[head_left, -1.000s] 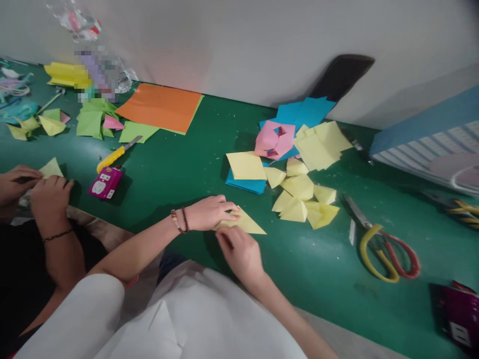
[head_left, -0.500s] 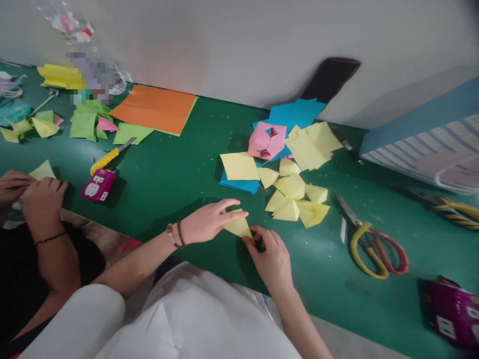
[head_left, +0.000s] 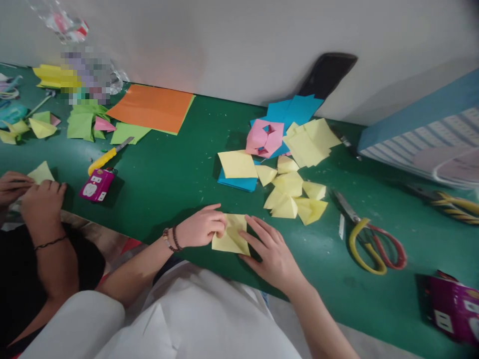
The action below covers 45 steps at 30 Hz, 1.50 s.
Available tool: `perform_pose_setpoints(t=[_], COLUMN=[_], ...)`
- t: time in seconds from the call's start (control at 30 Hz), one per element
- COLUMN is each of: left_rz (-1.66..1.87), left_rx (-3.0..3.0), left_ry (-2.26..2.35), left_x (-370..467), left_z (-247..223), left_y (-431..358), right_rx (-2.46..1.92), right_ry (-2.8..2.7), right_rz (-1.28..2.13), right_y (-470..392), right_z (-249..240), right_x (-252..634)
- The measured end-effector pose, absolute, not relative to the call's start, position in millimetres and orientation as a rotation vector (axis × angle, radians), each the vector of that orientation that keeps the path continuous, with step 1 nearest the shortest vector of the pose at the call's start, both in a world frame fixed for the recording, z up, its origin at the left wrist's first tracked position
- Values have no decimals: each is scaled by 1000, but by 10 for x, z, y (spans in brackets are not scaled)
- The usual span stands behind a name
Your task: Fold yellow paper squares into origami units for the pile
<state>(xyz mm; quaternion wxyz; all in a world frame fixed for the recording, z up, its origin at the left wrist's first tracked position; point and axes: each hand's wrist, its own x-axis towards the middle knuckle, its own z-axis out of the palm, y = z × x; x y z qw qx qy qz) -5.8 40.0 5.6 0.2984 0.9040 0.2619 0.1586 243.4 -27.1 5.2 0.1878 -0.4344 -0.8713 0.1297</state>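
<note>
A creased yellow paper square [head_left: 232, 239] lies spread out near the front edge of the green table [head_left: 168, 164]. My left hand [head_left: 200, 228] has its curled fingers on the paper's left side, gripping it there. On the right side rests my right hand [head_left: 271, 252], fingers spread and touching the sheet. Beyond my hands are a flat yellow sheet [head_left: 237, 164] on blue paper [head_left: 237, 183], several folded yellow pieces [head_left: 288, 184], a pink folded paper shape [head_left: 265, 138] and a fan of yellow sheets [head_left: 312, 142].
Scissors [head_left: 368, 242], pliers [head_left: 445, 199] and a purple box [head_left: 452, 309] are at the right. To the left lie a yellow cutter [head_left: 103, 160], another purple box [head_left: 96, 185] and orange paper [head_left: 153, 107]. Another person's hands [head_left: 43, 199] hold paper at far left.
The yellow paper between my hands, folded narrow before, is now opened out into a square. My right hand has spread its fingers over it, and my left hand's fingers have curled in.
</note>
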Motion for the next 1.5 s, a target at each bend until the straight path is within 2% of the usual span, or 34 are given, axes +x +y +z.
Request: perform_pose_setpoints(t=[0.33, 0.53, 0.83, 1.23, 1.5], left_rz=[443, 599, 774, 662, 714], left_rx=[2408, 2503, 2306, 2456, 2584], left_ry=[634, 881, 1373, 1375, 1107], left_x=[-108, -130, 32, 56, 88], left_z=[25, 48, -15, 23, 7], left_y=[371, 141, -9, 0, -9], right_rx=[-960, -1076, -1478, -1486, -1453], right_ry=[-2484, -2374, -2028, -2077, -2087], right_rz=[229, 390, 333, 339, 375], right_y=[-210, -226, -105, -66, -43], right_z=[7, -46, -75, -108, -89], right_x=[2423, 2412, 2125, 2108, 2109])
